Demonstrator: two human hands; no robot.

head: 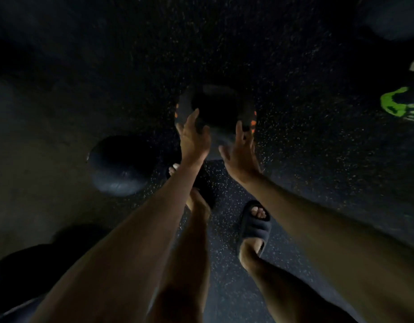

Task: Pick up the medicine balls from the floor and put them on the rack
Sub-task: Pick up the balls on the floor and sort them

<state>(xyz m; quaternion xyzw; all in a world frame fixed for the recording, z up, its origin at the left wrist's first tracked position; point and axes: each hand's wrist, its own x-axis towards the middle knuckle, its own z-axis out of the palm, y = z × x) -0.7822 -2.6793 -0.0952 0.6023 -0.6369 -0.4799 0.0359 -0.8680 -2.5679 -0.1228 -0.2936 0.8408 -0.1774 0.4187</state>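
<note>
Both bare arms stretch forward and down toward a dark round medicine ball with orange marks, which sits on the black speckled rubber floor. The left hand lies over the ball's near left side, palm down, fingers straight and close together and pointing away from the body. The right hand is at the ball's near right side, fingers spread and straight, thumb held out toward the left hand. Neither hand has closed round anything. The dim, blurred view does not show whether the fingers are touching the ball's surface.

Left of this ball, and slightly nearer the person, a second plain dark rubber ball rests on the floor, apart from it. Far to its right, at the frame's edge, lies a dark ball with bright green markings. Nearer than the orange-marked ball, under the arms, stand the person's feet; the right foot wears a dark foam slide sandal.
</note>
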